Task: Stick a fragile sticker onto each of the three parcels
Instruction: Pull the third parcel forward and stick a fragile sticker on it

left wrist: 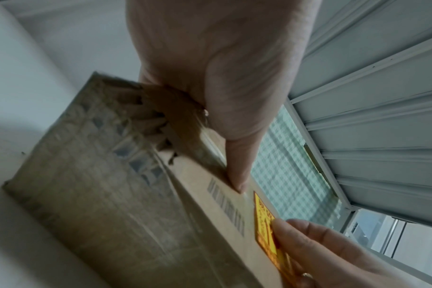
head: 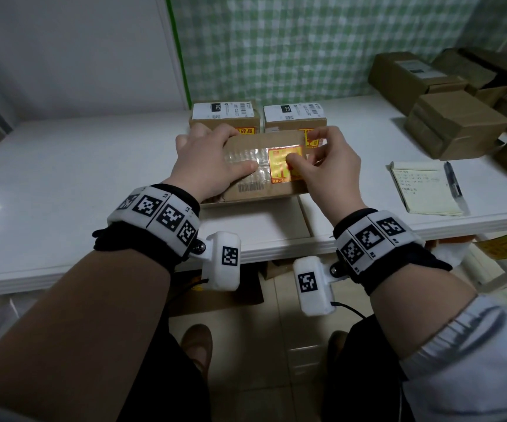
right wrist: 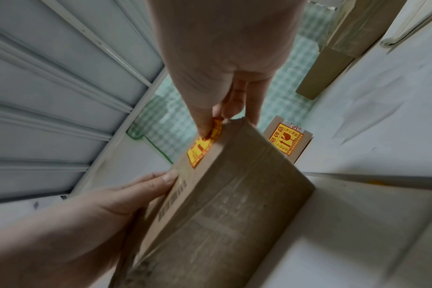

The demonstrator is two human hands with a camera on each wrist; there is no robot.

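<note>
On the white tabletop (head: 78,166) stand three parcels. Two small ones sit side by side at the back: the left parcel (head: 225,117) and the right parcel (head: 295,117), each bearing a white shipping label on top and a yellow-and-red fragile sticker on its near face. The near parcel (head: 264,166) lies just in front of them, long axis running left to right, taped top upward. One fragile sticker (head: 284,166) sits on its top, toward the right end, its text sideways to the viewer. The left hand (head: 212,159) grips the parcel's left end, fingers curled over the far edge, thumb flat on the tape. The right hand (head: 328,166) presses the sticker with its thumb, fingers curled round the far right corner. To the right lie one notepad (head: 422,187) and one pen (head: 453,184), beside stacked cartons (head: 456,126); their count is unclear.
</note>
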